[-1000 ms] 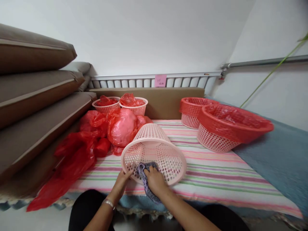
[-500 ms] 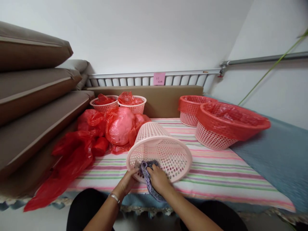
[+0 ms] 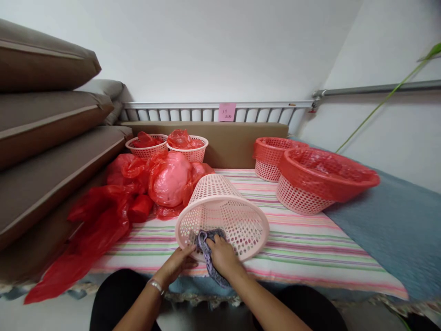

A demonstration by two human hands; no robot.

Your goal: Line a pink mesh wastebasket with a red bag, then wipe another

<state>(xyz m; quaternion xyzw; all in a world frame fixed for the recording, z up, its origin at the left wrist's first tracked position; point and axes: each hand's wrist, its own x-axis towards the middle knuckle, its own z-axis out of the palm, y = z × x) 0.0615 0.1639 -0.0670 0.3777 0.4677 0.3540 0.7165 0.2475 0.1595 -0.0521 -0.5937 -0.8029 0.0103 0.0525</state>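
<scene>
A pale pink perforated plastic basket (image 3: pixel 220 200) lies on its side on the striped cloth (image 3: pixel 310 248), its mouth facing me. My right hand (image 3: pixel 222 255) reaches into the mouth and is closed on a purple-grey cloth (image 3: pixel 215 271), pressed against the inner wall near the lower rim. Part of the cloth hangs out over the rim. My left hand (image 3: pixel 177 264) grips the basket's lower left rim, thumb on the inside and fingers beneath.
Crumpled red plastic bags (image 3: pixel 110 211) lie to the left beside stacked cushions (image 3: pixel 58 161). Behind them stand two pink baskets (image 3: pixel 188 155) holding red bags. Two red-lined baskets (image 3: pixel 303 195) stand on the right. A radiator (image 3: pixel 193 113) with a pink note (image 3: pixel 227 111) runs along the wall.
The whole view has shifted slightly. My left hand's fingers have slid a little under the basket's rim, while my right hand keeps the cloth inside at nearly the same place.
</scene>
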